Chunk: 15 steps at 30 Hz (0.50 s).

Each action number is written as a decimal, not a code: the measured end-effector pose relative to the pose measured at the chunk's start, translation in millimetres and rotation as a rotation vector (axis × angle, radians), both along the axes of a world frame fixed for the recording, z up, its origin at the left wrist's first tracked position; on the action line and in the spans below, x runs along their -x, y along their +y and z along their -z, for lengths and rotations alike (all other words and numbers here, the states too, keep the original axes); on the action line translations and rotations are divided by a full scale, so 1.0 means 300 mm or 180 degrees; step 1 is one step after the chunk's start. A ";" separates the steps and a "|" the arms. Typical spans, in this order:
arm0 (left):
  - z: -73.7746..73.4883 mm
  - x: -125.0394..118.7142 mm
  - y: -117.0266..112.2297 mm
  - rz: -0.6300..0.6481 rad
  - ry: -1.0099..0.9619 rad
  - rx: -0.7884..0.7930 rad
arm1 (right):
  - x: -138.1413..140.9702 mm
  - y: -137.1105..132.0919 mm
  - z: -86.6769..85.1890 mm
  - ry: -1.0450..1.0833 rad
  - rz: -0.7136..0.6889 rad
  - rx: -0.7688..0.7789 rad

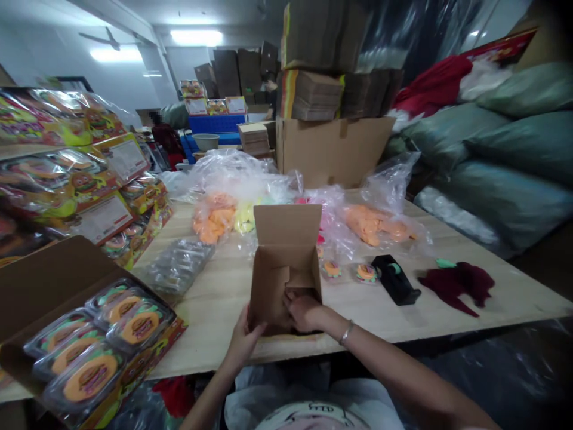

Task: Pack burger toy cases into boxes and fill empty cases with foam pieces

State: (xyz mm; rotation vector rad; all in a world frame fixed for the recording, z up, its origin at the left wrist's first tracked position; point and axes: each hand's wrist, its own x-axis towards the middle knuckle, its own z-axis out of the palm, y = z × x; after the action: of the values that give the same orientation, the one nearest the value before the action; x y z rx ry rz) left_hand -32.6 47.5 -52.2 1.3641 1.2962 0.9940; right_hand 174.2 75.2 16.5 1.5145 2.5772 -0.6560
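A small brown cardboard box point(283, 263) stands on the wooden table point(215, 298) right in front of me, its lid flap raised. My left hand point(244, 340) grips the box's lower left corner, fingers wrapped on its side. My right hand point(304, 310) presses on the front flaps of the box, fingers curled against the cardboard; a bracelet sits on that wrist.
A black tape dispenser point(396, 279) and a dark red cloth point(456, 283) lie right of the box. Plastic bags of orange toys point(371, 224) sit behind. An open carton of burger-toy packs point(89, 352) is at left, with stacked packs point(67, 173) above. Cardboard boxes point(331, 149) stand behind.
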 end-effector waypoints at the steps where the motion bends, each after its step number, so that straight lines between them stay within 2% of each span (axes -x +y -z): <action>1: -0.005 -0.008 -0.013 -0.0067 0.0246 -0.0186 | 0.007 0.008 0.019 -0.0116 -0.0080 0.0129; 3: -0.039 -0.022 -0.037 -0.0367 0.0950 -0.0787 | 0.014 0.002 0.046 -0.0156 -0.0274 0.0202; 4: -0.065 -0.032 -0.042 -0.0393 0.1325 -0.1138 | 0.015 -0.009 0.052 -0.0133 -0.0401 0.0205; 6: -0.120 -0.063 -0.026 -0.0047 0.1964 -0.1597 | 0.019 -0.038 0.056 -0.0018 -0.0562 0.0138; 7: -0.142 -0.085 -0.006 0.0268 0.2200 -0.1538 | 0.023 -0.052 0.056 -0.0021 -0.0583 0.0144; 9: -0.164 -0.134 0.055 0.0873 0.2506 -0.0858 | 0.036 -0.074 0.061 -0.0154 -0.0550 0.0229; 11: -0.158 -0.174 0.122 0.1366 0.2591 -0.0093 | 0.055 -0.084 0.077 -0.0365 -0.0473 0.0280; 12: -0.149 -0.188 0.148 0.1554 0.2579 0.0123 | 0.066 -0.086 0.088 -0.0448 -0.0464 0.0255; 15: -0.131 -0.200 0.181 0.1720 0.2539 0.0172 | 0.092 -0.085 0.124 -0.0590 -0.0492 0.0090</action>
State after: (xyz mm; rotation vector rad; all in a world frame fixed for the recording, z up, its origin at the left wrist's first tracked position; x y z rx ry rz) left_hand 27.6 101.7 -13.0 2.0208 1.3568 0.0179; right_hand 146.7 49.6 -20.7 1.2850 2.5013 -0.5069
